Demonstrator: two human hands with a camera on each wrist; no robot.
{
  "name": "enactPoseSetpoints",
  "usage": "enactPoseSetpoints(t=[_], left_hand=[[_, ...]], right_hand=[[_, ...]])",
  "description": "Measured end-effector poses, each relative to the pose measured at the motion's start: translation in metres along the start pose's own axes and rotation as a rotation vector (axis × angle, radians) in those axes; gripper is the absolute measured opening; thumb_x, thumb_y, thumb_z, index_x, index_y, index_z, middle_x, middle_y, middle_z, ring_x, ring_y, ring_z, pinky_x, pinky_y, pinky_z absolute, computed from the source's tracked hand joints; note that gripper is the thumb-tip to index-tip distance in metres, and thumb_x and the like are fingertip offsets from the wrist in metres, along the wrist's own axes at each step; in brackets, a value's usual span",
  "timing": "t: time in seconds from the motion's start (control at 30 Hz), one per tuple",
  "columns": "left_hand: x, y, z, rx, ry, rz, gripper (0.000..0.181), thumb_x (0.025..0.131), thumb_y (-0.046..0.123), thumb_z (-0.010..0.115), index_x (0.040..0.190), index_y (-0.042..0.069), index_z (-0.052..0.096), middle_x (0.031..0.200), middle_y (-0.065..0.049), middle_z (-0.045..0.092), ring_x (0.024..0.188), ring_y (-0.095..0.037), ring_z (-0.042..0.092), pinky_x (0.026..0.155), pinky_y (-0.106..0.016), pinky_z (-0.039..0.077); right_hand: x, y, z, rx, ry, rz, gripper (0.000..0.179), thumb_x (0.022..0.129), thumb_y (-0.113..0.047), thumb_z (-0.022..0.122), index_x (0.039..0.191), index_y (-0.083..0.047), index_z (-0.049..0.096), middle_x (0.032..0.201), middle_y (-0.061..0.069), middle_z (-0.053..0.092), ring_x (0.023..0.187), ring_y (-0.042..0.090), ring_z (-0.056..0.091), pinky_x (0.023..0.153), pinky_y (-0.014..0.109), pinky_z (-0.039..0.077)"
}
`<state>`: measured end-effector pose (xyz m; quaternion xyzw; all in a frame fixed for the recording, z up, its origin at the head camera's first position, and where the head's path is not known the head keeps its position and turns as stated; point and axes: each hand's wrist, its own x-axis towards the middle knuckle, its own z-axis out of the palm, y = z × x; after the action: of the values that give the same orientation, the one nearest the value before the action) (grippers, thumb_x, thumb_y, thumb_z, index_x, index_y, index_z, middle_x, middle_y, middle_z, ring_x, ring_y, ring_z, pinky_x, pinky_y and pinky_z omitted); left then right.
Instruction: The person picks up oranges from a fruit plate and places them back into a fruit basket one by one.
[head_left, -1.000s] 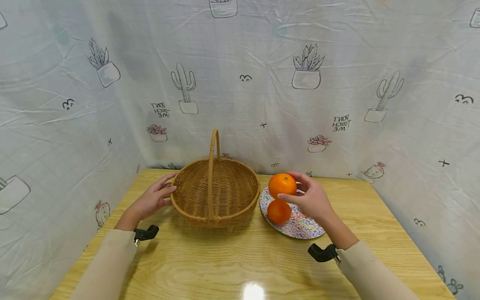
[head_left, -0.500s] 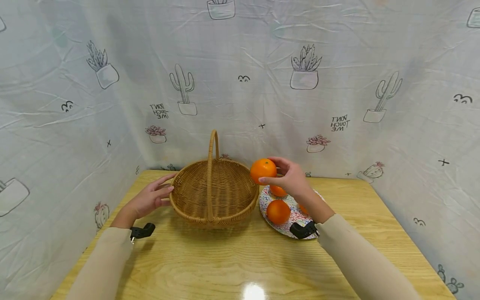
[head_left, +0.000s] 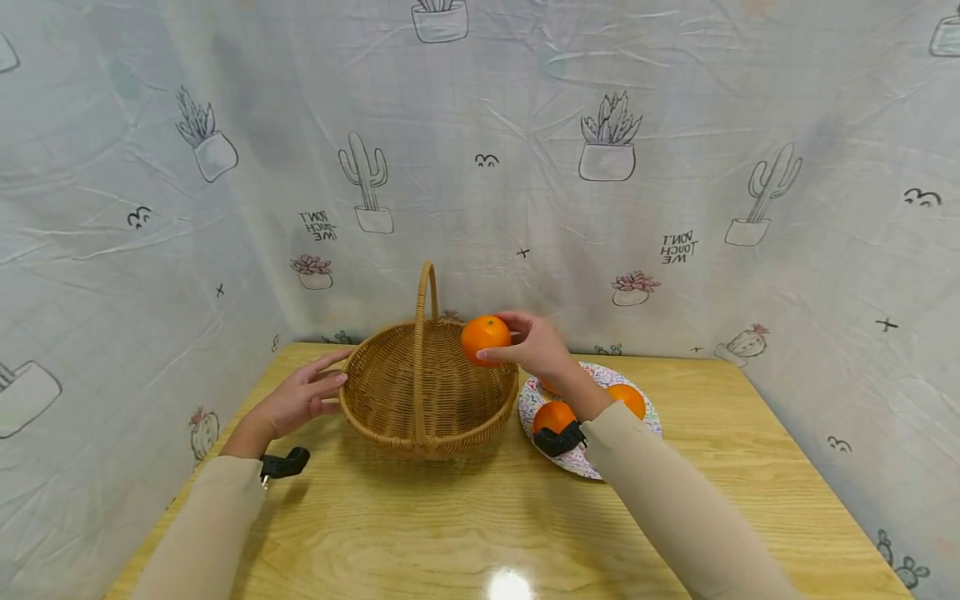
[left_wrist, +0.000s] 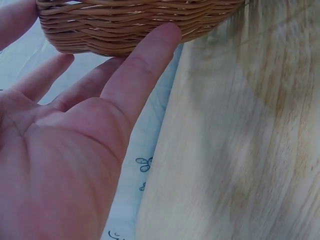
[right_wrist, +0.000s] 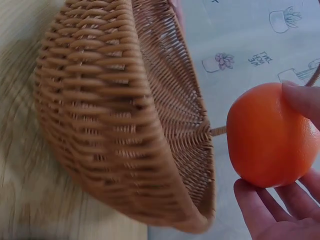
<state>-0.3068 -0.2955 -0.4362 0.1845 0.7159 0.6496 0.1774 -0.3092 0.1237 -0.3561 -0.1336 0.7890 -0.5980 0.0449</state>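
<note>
My right hand (head_left: pixel 536 346) holds an orange (head_left: pixel 486 339) between thumb and fingers, above the right rim of a wicker basket (head_left: pixel 390 383). In the right wrist view the thumb presses the orange (right_wrist: pixel 272 135) from above, with fingers beneath it, apart from the basket wall (right_wrist: pixel 95 100). My left hand (head_left: pixel 300 400) rests at the basket's left end, its fairly straight fingers touching the outside. One finger of the left hand (left_wrist: pixel 65 135) lies against the woven underside (left_wrist: pixel 125 25) in the left wrist view. No fruit is visible inside the basket.
A speckled plate (head_left: pixel 652 417) stands right of the basket, bearing an orange (head_left: pixel 553 415), a second orange (head_left: pixel 626 400) and a third mostly hidden by the right wrist. The wooden table (head_left: pixel 420 533) meets a printed cloth backdrop (head_left: pixel 525 208) behind and at both sides.
My right hand has lifted the orange off the plate's pile and carried it left to above the basket's right side. The left hand and basket have stayed nearly in place.
</note>
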Motion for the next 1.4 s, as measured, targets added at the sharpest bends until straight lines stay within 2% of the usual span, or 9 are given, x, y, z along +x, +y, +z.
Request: enactPoseSetpoints(t=[0.2, 0.5, 0.77, 1.07, 1.27, 1.4], left_hand=[[0.0, 0.001, -0.001, -0.001, 0.012, -0.01, 0.065, 0.111, 0.022, 0.046, 0.167, 0.014, 0.013, 0.163, -0.027, 0.029, 0.127, -0.019, 0.064, 0.1, -0.039, 0.058], [0.0, 0.002, -0.001, -0.007, 0.019, -0.003, 0.065, 0.111, 0.021, 0.046, 0.167, 0.013, 0.013, 0.161, -0.022, 0.036, 0.127, -0.02, 0.064, 0.098, -0.038, 0.059], [0.001, 0.004, 0.002, 0.002, 0.028, -0.011, 0.065, 0.111, 0.022, 0.046, 0.167, 0.014, 0.013, 0.162, -0.027, 0.029, 0.127, -0.02, 0.064, 0.098, -0.037, 0.059], [0.003, 0.004, 0.002, 0.018, 0.031, -0.008, 0.066, 0.111, 0.021, 0.046, 0.167, 0.014, 0.012, 0.158, -0.021, 0.041, 0.123, -0.017, 0.066, 0.095, -0.035, 0.06], [0.006, 0.007, 0.004, 0.03, 0.032, -0.016, 0.067, 0.111, 0.021, 0.048, 0.167, 0.014, 0.011, 0.16, -0.03, 0.031, 0.124, -0.018, 0.065, 0.098, -0.038, 0.059], [0.006, 0.007, 0.006, 0.033, 0.041, -0.025, 0.067, 0.111, 0.022, 0.048, 0.167, 0.013, 0.012, 0.162, -0.034, 0.025, 0.124, -0.017, 0.065, 0.098, -0.037, 0.059]], right_hand=[[0.017, 0.0, 0.016, -0.003, -0.01, 0.046, 0.069, 0.078, -0.024, 0.092, 0.141, -0.02, 0.061, 0.136, 0.004, 0.065, 0.122, 0.027, 0.063, 0.102, 0.05, 0.056], [0.045, 0.004, 0.035, -0.105, -0.02, 0.057, 0.07, 0.077, -0.025, 0.092, 0.14, -0.014, 0.063, 0.136, 0.007, 0.066, 0.121, 0.028, 0.063, 0.1, 0.042, 0.057], [0.055, 0.005, 0.05, -0.126, -0.045, 0.067, 0.067, 0.078, -0.021, 0.091, 0.137, -0.007, 0.064, 0.128, 0.012, 0.07, 0.112, 0.027, 0.066, 0.094, 0.038, 0.058], [0.063, 0.01, 0.061, -0.184, -0.045, 0.237, 0.068, 0.079, -0.023, 0.091, 0.138, -0.003, 0.063, 0.134, 0.017, 0.063, 0.11, 0.032, 0.067, 0.092, 0.048, 0.062], [0.067, 0.014, 0.059, -0.191, -0.045, 0.315, 0.065, 0.083, -0.015, 0.087, 0.14, 0.001, 0.059, 0.143, 0.021, 0.056, 0.114, 0.04, 0.067, 0.099, 0.049, 0.058], [0.066, 0.015, 0.058, -0.174, -0.067, 0.317, 0.067, 0.084, -0.016, 0.087, 0.141, 0.0, 0.058, 0.148, 0.021, 0.054, 0.117, 0.042, 0.067, 0.101, 0.051, 0.056]])
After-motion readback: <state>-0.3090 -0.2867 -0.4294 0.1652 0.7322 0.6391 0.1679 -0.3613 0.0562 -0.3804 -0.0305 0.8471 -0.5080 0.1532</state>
